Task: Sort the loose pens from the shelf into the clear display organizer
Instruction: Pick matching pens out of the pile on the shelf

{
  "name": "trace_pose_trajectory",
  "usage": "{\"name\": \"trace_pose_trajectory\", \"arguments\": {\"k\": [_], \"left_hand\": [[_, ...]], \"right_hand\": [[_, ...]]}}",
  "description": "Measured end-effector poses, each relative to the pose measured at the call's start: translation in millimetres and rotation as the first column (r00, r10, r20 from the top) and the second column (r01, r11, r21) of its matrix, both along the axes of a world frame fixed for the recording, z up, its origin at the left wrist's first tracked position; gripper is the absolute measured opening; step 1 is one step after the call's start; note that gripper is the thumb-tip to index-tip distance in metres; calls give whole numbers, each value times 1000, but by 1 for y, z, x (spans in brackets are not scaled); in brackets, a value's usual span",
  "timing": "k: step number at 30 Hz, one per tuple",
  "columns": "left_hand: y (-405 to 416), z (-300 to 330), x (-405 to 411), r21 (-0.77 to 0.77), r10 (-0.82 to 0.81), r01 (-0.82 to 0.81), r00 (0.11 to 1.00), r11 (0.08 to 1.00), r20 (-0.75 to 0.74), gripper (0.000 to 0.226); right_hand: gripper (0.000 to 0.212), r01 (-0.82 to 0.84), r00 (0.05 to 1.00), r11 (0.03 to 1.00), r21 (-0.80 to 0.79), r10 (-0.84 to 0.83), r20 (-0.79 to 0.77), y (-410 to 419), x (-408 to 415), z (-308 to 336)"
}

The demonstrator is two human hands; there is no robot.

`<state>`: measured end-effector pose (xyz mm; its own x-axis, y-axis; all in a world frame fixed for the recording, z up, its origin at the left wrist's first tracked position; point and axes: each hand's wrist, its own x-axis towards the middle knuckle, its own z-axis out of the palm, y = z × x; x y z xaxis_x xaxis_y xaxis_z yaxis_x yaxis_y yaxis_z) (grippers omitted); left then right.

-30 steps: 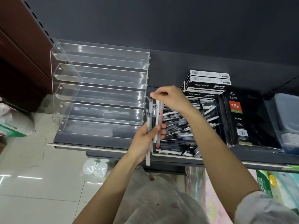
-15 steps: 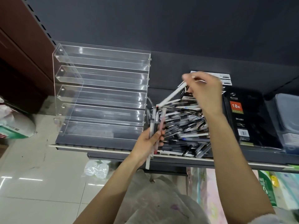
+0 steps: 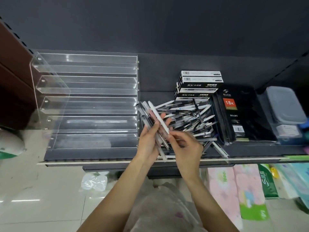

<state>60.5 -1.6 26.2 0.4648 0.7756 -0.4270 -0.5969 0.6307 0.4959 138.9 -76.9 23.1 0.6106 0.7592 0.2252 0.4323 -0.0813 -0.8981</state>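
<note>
Left hand (image 3: 148,141) grips a bundle of pens (image 3: 151,121), fingers curled round them, bundle tilted with tips up-left, just right of the clear display organizer (image 3: 87,104). Right hand (image 3: 187,148) pinches the lower end of a white pen (image 3: 158,118), thumb and forefinger clamped on it, the pen lying on top of the bundle. Loose pen pile (image 3: 189,118) sits on the dark shelf (image 3: 100,154) behind both hands, between organizer and black diary (image 3: 240,114). Organizer tiers show no pens. Stacked pen boxes (image 3: 199,86) behind the pile. Grey container (image 3: 284,104) far right.
</note>
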Motion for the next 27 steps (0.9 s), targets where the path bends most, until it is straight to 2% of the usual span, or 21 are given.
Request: {"name": "trace_pose_trajectory", "arguments": {"k": [4, 7, 11, 13, 16, 18, 20, 23, 27], "left_hand": [[2, -4, -1, -6, 2, -2, 998, 1000, -65, 21], [3, -5, -5, 81, -20, 34, 985, 996, -173, 18], [-2, -5, -12, 222, -129, 221, 922, 950, -364, 19], [-6, -3, -14, 239, -216, 334, 885, 912, -414, 20], [-9, 1, -18, 200, -314, 432, 842, 880, -438, 16], [-10, 2, -22, 182, -361, 459, 842, 870, -401, 21], [-9, 4, -25, 176, -391, 478, 841, 860, -374, 23], [-10, 6, -26, 168, -398, 487, 833, 857, -384, 18], [-9, 3, -25, 173, -401, 493, 829, 853, -390, 17]], "right_hand": [[13, -92, 996, 995, -48, 91, -20, 0, 2, 2], [9, -137, 985, 988, -64, 143, 96, 0, 8, 6], [33, -243, 917, 961, -131, 272, 291, 29, 26, 34], [51, -390, 806, 886, -250, 460, 372, 54, 39, 49], [81, -582, 559, 610, -537, 780, 281, 86, 58, 67], [73, -603, 424, 489, -630, 866, 266, 99, 66, 74], [52, -631, 344, 453, -630, 891, 296, 106, 68, 75], [28, -673, 284, 404, -620, 915, 288, 107, 65, 72], [18, -718, 252, 371, -589, 927, 277, 104, 60, 71]]}}
